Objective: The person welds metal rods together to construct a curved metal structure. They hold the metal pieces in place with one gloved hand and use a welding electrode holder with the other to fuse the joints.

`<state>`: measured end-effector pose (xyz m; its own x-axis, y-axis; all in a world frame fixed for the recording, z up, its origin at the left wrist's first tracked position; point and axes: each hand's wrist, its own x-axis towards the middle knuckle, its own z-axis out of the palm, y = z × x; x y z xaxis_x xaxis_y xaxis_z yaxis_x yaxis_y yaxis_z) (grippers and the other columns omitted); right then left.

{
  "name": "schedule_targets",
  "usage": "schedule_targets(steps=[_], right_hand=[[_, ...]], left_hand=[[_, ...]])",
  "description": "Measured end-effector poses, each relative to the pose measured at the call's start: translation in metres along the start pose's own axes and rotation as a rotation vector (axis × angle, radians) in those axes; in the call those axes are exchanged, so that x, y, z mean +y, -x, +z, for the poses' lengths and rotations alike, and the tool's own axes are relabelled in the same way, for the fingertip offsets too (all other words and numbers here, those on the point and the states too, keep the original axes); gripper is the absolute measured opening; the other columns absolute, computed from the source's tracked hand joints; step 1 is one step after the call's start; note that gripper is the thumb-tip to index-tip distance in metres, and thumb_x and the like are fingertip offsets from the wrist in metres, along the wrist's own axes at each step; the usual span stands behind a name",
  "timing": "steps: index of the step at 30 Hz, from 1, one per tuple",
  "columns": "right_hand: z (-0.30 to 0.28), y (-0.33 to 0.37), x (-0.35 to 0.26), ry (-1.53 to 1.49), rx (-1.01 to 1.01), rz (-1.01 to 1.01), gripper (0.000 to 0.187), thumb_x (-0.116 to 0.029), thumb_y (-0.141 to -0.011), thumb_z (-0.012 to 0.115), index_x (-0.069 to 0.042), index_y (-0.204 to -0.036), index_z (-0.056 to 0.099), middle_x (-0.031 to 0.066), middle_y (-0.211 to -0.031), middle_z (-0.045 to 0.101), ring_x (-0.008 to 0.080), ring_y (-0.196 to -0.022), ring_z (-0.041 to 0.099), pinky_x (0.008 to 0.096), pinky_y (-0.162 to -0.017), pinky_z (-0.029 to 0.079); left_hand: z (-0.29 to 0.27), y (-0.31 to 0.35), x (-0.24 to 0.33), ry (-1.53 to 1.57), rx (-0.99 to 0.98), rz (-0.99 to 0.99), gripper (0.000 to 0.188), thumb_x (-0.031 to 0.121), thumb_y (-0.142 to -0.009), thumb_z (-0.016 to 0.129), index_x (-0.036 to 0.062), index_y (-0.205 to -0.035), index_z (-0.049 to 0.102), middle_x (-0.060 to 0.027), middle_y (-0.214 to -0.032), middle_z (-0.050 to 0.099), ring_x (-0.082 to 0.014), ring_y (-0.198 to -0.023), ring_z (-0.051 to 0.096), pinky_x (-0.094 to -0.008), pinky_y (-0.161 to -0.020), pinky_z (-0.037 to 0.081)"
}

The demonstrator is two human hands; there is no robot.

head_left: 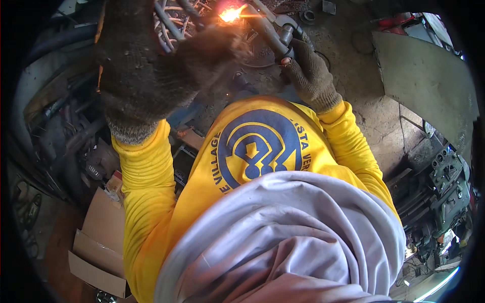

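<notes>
My left hand (146, 70), in a dark knitted work glove, is raised close at the upper left. Part of it is smeared by motion, and its fingertips are cut off or hidden, so I cannot tell its grip. My right hand (311, 76), in a brown glove, closes around the near end of a grey tube-shaped tool (270, 34). A shiny hooked metal piece (288, 22) lies against that tool. Near its far end burns a bright orange-white glow (231, 14). Beside the glow, partly behind my left glove, is a bundle of grey metal rods (169, 22).
An open cardboard box (101, 232) stands at the lower left. Dark metal parts (76, 136) crowd the left side. On the right are a large flat sheet (424, 83) and a greasy machine assembly (444, 192). A metal ring (307, 16) lies on the stained floor (348, 60).
</notes>
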<state>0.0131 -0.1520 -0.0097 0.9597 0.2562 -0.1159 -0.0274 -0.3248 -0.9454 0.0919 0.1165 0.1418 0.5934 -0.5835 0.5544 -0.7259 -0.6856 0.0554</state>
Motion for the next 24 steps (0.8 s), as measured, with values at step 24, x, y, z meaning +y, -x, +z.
schedule_targets(steps=[24], right_hand=[[0.018,0.009,-0.003,0.214,-0.034,-0.005,0.068,-0.028,-0.089,0.074,-0.003,-0.144,0.043,0.0281,-0.119,0.064,0.0466,-0.107,0.065,0.0496,-0.088,0.053]], left_hand=[[-0.011,0.071,0.014,-0.069,0.149,-0.148,0.099,0.077,-0.095,0.038,-0.0054,-0.15,0.04,-0.0285,-0.154,0.04,-0.0428,-0.144,0.039,-0.0529,-0.121,0.028]])
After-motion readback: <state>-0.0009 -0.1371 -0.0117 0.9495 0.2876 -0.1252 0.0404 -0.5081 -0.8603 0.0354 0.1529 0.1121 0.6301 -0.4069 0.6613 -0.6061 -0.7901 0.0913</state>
